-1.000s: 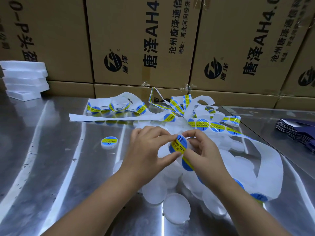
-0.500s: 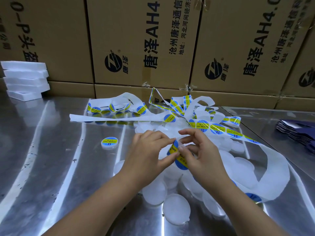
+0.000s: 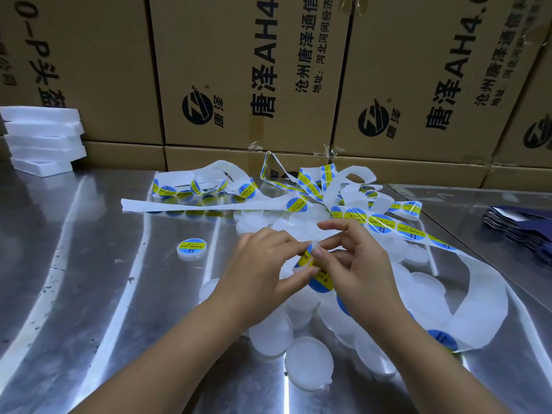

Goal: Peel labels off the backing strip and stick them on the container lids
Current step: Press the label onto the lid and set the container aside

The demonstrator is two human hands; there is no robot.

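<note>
**Head view: label being pressed onto a lid**

Landmark: labelled lid [image 3: 191, 248], alone on the steel table [image 3: 89, 294], presumably set aside as done. To its right, the left hand [image 3: 263, 264] pinches the held lid [image 3: 310, 245] between thumb and curled fingers. The lid's face is tilted up toward the camera, likely so the label can be centred by eye. The right hand [image 3: 358, 264], further right again, bears one fingertip on the blue-and-yellow label [image 3: 317, 274]; its other fingers are loosely bent and spread. Cannot tell whether any of them grip the lid from behind. Bare lids [image 3: 309, 363] are heaped right of the landmark and nearer the camera, under the hands, within easy reach. The backing strip [image 3: 478, 282] loops further right, then trails behind the landmark with unpeeled labels on it. Judgement: smoothing-down step; many lids left to do.
</note>
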